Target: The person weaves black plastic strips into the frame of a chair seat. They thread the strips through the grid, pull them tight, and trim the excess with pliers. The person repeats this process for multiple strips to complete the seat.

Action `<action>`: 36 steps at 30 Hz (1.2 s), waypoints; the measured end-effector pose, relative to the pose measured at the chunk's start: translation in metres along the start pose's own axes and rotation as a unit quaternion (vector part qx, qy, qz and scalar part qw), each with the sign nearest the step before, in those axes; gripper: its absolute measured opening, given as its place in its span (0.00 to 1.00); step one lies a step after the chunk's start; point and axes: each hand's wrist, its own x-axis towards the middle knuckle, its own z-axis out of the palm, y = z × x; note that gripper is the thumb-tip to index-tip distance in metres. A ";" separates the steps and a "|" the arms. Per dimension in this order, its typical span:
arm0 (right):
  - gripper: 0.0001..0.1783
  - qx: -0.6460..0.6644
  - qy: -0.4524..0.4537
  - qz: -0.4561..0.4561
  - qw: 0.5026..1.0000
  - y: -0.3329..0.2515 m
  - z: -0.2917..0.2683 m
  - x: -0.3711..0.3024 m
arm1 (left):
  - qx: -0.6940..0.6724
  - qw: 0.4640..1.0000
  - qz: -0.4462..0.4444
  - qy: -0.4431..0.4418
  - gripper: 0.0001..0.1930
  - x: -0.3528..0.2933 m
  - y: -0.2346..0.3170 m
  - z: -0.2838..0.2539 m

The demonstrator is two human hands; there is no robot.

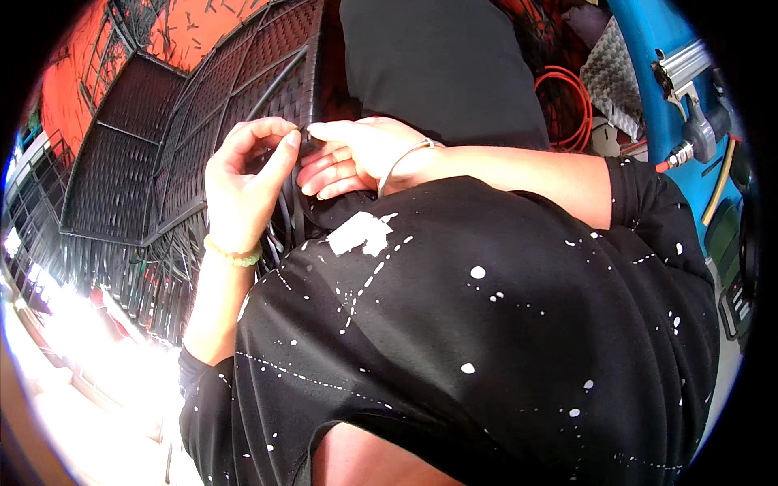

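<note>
A black woven wicker panel (267,77) slopes up to the left of my lap, its edge running close to my hands. My left hand (247,166) is curled, thumb and forefinger pinched together beside the panel's lower corner. Fingertip to fingertip with it, my right hand (369,154) comes in from the right, its palm partly turned up and the other fingers loosely bent. Between the two sets of fingertips shows a flat black weaving strip (305,144); its exact hold is partly hidden by the fingers. More loose black strips (174,271) hang below the panel.
Orange-red ground (198,36) with scattered black offcuts lies beyond the panel. To the right are a coiled orange hose (579,105), a blue surface (640,40) and an air tool with a metal fitting (697,130). My black-clad leg (442,65) extends ahead. Glare washes out the lower left.
</note>
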 end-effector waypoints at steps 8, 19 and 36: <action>0.28 0.014 0.010 -0.025 1.000 0.005 0.000 0.002 | 0.078 0.996 0.041 -0.010 0.05 0.004 0.005 0.000; 0.29 -0.010 -0.015 -0.021 1.000 0.005 -0.001 0.003 | 0.056 0.997 0.048 0.022 0.07 -0.002 -0.008 0.000; 0.27 0.025 -0.010 -0.025 0.999 0.007 -0.001 0.006 | 0.073 0.992 0.100 0.014 0.09 -0.009 -0.006 0.001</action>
